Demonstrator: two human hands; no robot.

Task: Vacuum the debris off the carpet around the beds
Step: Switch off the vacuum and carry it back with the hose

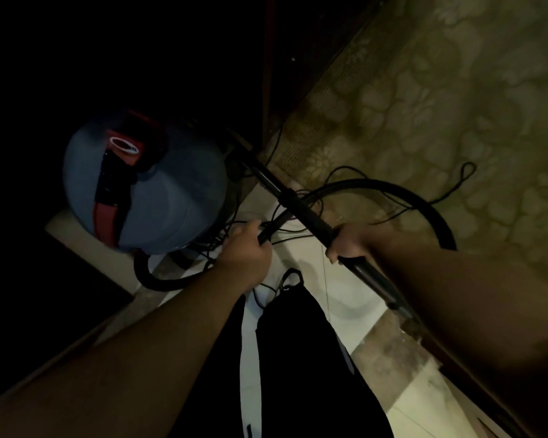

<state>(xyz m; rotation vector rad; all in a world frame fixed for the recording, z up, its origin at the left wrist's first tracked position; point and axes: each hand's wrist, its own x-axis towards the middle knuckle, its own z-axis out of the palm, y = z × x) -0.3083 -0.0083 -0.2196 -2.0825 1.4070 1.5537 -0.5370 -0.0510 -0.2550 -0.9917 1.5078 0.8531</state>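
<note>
Beyond the fingers of both hands, up and to the right, lies the patterned carpet (440, 105), its edge meeting pale floor tiles (314, 279) beneath the arms. The right hand (348, 243) has its fingers (332, 252) wrapped round the black vacuum wand (301, 210), which runs diagonally up-left from that grip. The left hand (249, 249) grips a black tube (268, 233) just beside the wand; the light is too dim to identify it. Left of the left fingers stands the blue canister vacuum (171, 197), while the hose (424, 210) arcs over the carpet edge right of the right hand, amid loose thin cord (456, 181).
</note>
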